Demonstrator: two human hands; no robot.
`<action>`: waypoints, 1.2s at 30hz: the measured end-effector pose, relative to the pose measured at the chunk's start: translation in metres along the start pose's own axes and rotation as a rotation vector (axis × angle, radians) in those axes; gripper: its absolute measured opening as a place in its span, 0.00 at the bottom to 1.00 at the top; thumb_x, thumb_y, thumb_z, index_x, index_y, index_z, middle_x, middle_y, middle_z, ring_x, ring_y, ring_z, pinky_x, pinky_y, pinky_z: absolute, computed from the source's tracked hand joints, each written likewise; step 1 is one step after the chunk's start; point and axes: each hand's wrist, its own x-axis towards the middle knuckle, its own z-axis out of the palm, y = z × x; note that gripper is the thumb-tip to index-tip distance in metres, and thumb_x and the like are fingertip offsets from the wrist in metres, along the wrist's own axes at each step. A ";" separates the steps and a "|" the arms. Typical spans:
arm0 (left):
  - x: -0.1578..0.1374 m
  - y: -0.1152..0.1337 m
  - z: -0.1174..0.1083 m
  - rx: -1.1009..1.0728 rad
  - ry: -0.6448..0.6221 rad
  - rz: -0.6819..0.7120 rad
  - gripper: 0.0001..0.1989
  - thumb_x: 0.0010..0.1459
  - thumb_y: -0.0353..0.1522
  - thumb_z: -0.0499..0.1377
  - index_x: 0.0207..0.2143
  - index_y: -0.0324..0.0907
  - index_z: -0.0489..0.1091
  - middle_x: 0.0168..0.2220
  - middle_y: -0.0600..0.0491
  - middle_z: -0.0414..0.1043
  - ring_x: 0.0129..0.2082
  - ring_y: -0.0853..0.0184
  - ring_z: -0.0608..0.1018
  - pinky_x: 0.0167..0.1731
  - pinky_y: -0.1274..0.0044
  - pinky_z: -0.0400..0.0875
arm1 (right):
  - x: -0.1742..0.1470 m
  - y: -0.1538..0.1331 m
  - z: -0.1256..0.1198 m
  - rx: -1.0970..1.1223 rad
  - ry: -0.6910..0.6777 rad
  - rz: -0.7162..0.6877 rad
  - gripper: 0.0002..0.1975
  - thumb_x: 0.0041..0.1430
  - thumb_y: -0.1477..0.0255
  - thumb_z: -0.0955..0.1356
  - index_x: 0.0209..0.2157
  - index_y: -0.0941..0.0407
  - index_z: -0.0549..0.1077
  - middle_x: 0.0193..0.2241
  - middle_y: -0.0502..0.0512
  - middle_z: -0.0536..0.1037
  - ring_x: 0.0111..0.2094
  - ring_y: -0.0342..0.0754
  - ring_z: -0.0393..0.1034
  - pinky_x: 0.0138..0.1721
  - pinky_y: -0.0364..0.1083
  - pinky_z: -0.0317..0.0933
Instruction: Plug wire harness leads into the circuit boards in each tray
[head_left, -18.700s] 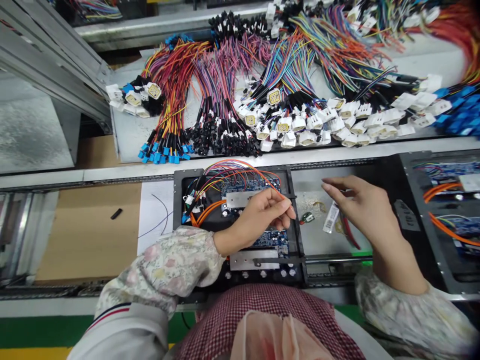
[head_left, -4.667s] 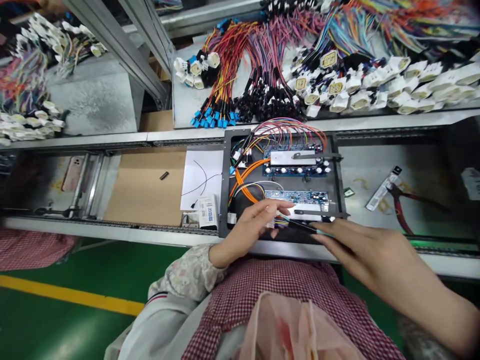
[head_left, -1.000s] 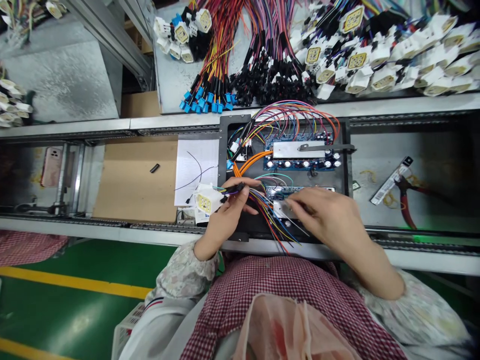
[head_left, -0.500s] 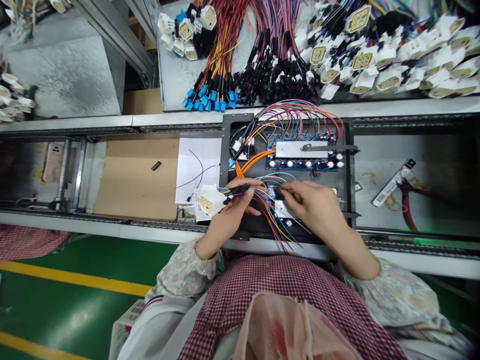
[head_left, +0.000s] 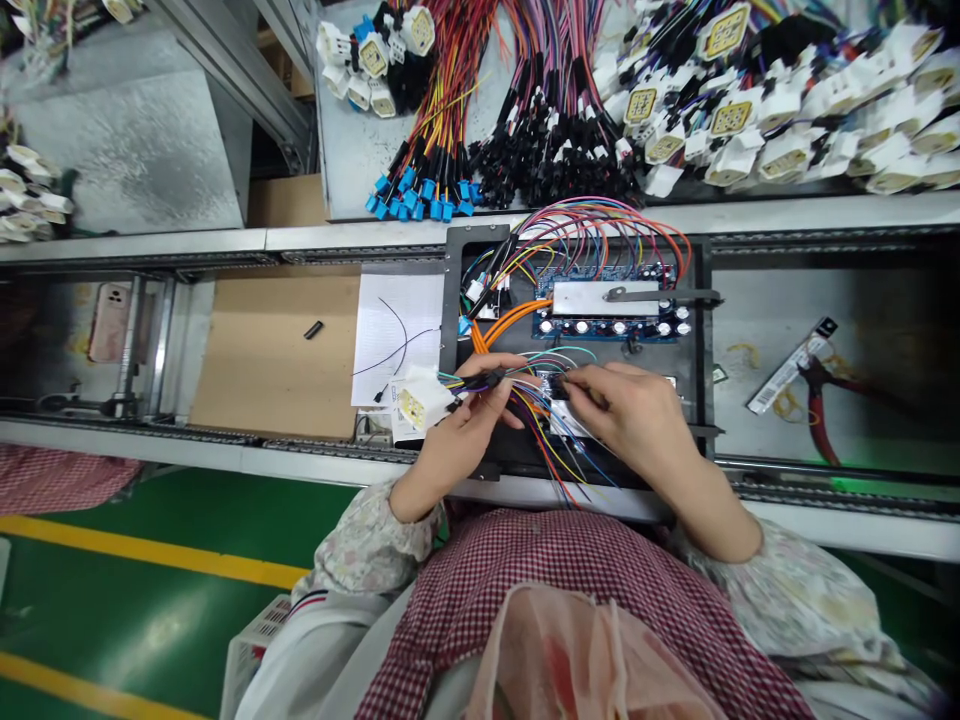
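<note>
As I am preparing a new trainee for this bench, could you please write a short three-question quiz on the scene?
1. Which hand pinches the black-sleeved wire bundle behind the white connector?
2. True or false: the red-handled pliers lie outside the black tray.
3. Fill in: the short black piece lies on the ____-coloured sheet.

Key: 1. The left hand. 2. True. 3. Brown.

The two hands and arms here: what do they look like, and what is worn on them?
The left hand and right hand are human, with no gloves visible. Pale floral sleeves have gathered cuffs. Further up the left arm, a whitish sleeve shows dark and red stripes.
</note>
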 end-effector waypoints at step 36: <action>0.001 -0.006 0.002 -0.041 0.019 0.066 0.08 0.66 0.35 0.55 0.44 0.42 0.70 0.45 0.49 0.79 0.23 0.75 0.75 0.28 0.79 0.73 | 0.005 -0.001 -0.006 0.003 -0.069 -0.003 0.14 0.65 0.68 0.63 0.35 0.56 0.81 0.24 0.55 0.78 0.26 0.48 0.71 0.28 0.45 0.58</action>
